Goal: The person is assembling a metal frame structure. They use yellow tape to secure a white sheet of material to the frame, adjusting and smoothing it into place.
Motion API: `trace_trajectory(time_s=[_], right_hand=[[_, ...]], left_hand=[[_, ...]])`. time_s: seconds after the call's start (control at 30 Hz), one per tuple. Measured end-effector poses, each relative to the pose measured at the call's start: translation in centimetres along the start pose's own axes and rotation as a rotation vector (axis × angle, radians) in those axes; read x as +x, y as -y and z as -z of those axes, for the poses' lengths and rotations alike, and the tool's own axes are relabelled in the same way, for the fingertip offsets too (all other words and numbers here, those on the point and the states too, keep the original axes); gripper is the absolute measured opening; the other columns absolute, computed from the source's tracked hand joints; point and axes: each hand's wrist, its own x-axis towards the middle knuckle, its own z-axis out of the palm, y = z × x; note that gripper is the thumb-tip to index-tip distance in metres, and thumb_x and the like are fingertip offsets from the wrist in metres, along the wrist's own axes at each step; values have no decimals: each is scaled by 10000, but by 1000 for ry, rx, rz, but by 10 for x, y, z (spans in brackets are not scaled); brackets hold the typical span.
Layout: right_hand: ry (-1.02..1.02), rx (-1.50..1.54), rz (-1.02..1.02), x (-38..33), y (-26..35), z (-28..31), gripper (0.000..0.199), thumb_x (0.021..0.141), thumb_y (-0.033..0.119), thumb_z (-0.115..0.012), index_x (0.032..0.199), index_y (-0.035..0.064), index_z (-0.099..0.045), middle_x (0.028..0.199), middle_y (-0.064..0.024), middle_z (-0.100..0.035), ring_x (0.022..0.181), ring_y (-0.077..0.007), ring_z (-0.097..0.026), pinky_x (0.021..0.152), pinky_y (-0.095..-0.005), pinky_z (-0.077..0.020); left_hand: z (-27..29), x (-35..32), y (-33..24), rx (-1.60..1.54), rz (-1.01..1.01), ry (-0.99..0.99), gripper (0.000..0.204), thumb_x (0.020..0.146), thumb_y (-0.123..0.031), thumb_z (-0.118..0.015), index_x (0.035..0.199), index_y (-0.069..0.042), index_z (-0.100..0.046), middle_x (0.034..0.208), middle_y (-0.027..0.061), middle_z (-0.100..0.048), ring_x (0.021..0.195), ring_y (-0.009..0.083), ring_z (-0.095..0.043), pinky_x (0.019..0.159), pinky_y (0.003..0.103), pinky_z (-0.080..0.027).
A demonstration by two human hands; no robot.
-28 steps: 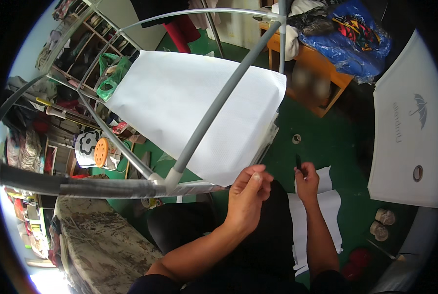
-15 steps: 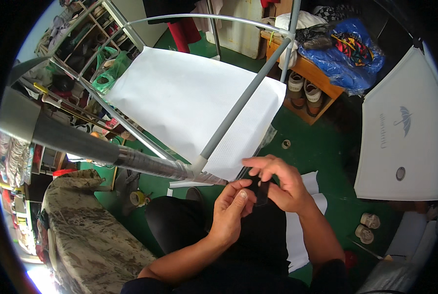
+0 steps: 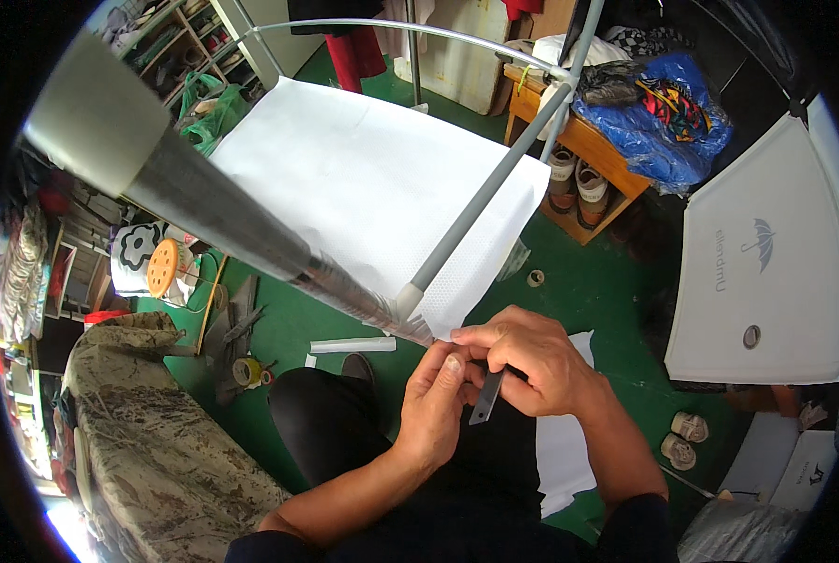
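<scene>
My left hand (image 3: pixel 430 403) is closed in a pinch at the lower end of a grey pipe (image 3: pixel 222 211). What its fingertips hold is hidden. Clear film seems to wrap this end of the pipe. My right hand (image 3: pixel 541 366) grips a dark flat strip (image 3: pixel 485 399) with a small hole near its end, perhaps a cutter. The strip slants down below the fingers, while the right thumb and forefinger meet the left fingertips. Beyond my hands, a white sheet (image 3: pixel 363 169) spreads beneath the pipe frame, whose thinner crossbar (image 3: pixel 485 197) joins the pipe at a pale fitting (image 3: pixel 408 298).
A camouflage-patterned cover (image 3: pixel 157 441) lies left. Tape rolls (image 3: pixel 247 372) and a white strip (image 3: pixel 354 345) rest on the green floor. At right are a wooden bench (image 3: pixel 593 150) with shoes underneath, a white panel (image 3: pixel 757 253) and another shoe pair (image 3: pixel 685 439). White sheeting (image 3: pixel 565 460) lies beside my legs.
My right fingers have closed in toward my left fingertips, and the dark strip now points downward. The near pipe appears more steeply angled, its upper end higher in view.
</scene>
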Motion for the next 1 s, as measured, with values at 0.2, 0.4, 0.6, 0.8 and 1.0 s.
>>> trace_trajectory(time_s=[0.2, 0.4, 0.6, 0.8, 1.0], right_hand=[[99, -32, -58, 3, 8, 16, 191, 703, -68, -601, 825, 69, -547, 1106, -65, -738, 820, -282, -636, 710, -404, -520], [73, -82, -129, 10, 11, 56, 197, 705, -91, -623, 839, 37, -556, 987, -114, -738, 790, -281, -673, 674, -367, -528], [99, -133, -172, 26, 18, 70, 122, 806, -47, -654, 891, 23, -602, 920, -121, -710, 819, -289, -689, 700, -363, -538], [165, -153, -112, 50, 21, 66, 117, 816, -42, -695, 903, 10, -636, 963, -93, -679, 754, -251, -667, 650, -339, -518], [214, -175, -67, 67, 20, 58, 77, 861, 59, -691, 900, 27, -634, 900, -94, -652, 758, -313, -653, 646, -397, -494]], left_hand=[[0, 7, 2, 70, 62, -41, 618, 1091, -402, -443, 1500, 54, -356, 1053, 58, -651, 851, 110, -570, 760, 261, -452], [-14, 13, -2, 158, 41, -118, 538, 1105, -396, -399, 1446, 18, -445, 967, 30, -638, 707, 72, -497, 595, 226, -378], [-14, 12, 8, 252, -83, -152, 458, 1111, -387, -383, 1242, 5, -581, 860, 42, -623, 644, 72, -475, 557, 223, -367], [-10, 8, -1, 354, -93, -163, 468, 1118, -368, -360, 1112, 15, -628, 765, 51, -609, 567, 72, -433, 511, 211, -334], [-3, 12, 7, 367, -149, -153, 448, 1120, -336, -350, 1076, 3, -640, 731, 27, -589, 580, 54, -418, 521, 208, -318]])
